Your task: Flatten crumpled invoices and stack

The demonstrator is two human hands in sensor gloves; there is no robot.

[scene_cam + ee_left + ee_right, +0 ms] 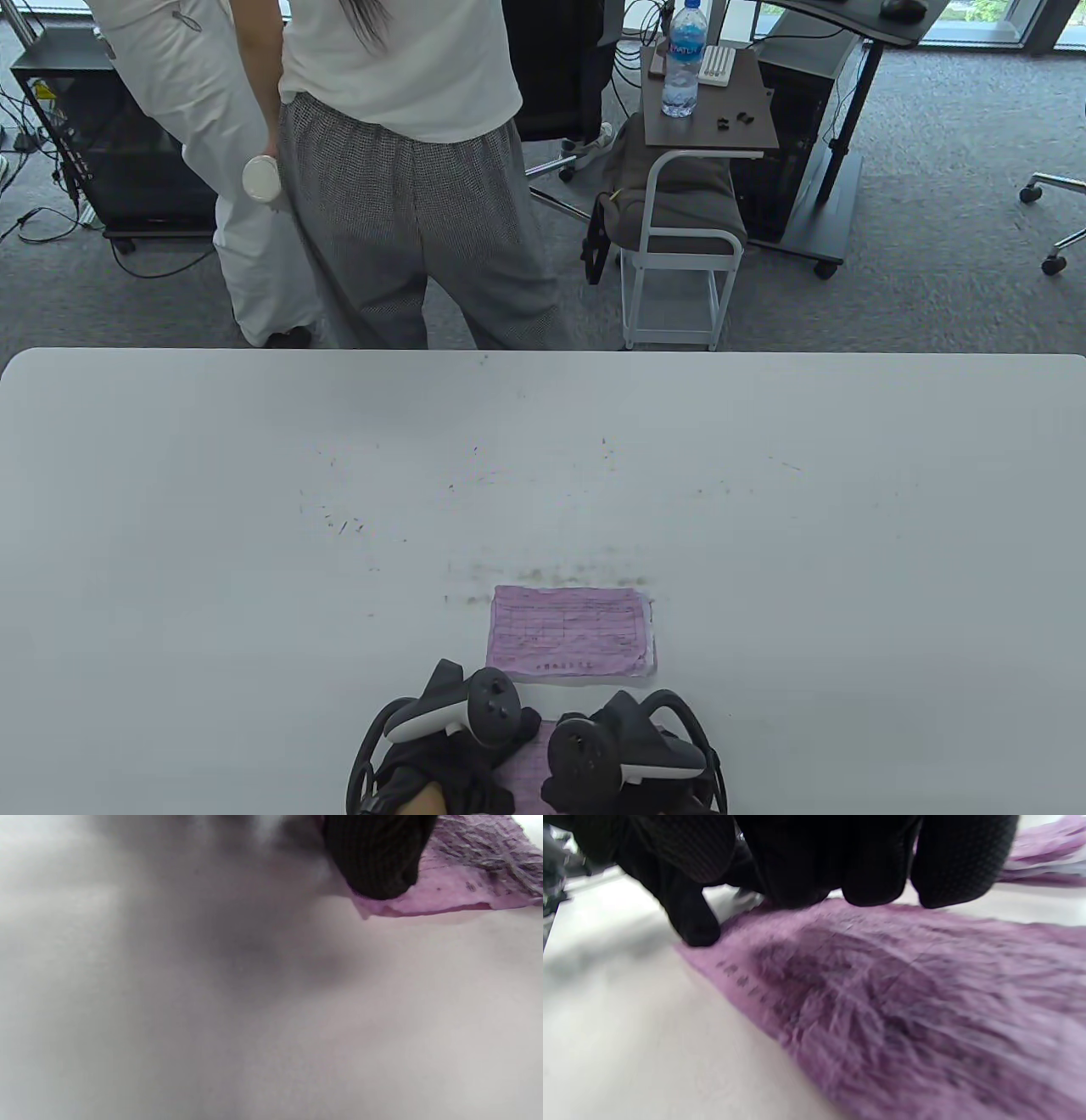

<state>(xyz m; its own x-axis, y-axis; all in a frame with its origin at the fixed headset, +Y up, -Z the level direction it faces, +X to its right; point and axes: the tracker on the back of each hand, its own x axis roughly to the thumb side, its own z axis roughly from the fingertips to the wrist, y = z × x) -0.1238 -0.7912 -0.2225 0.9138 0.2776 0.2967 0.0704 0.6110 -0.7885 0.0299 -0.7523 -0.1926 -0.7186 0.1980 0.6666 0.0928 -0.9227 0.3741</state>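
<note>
1. Table (254, 509): white top, scuffed with small dark marks near the middle.
2. Stack of invoices (570, 632): pink sheets, flat, near the front edge.
3. Loose invoice (528, 768): pink, creased, lying just in front of the stack, between both hands.
4. Left hand (441, 747): gloved fingertip presses the sheet's corner; how far open, cannot tell.
5. Right hand (619, 755): fingertips (695, 929) press down on the sheet, gripping nothing.
6. Room: grey carpet, two people standing behind the table, side cart (704, 136) bearing a water bottle (684, 59).
</note>
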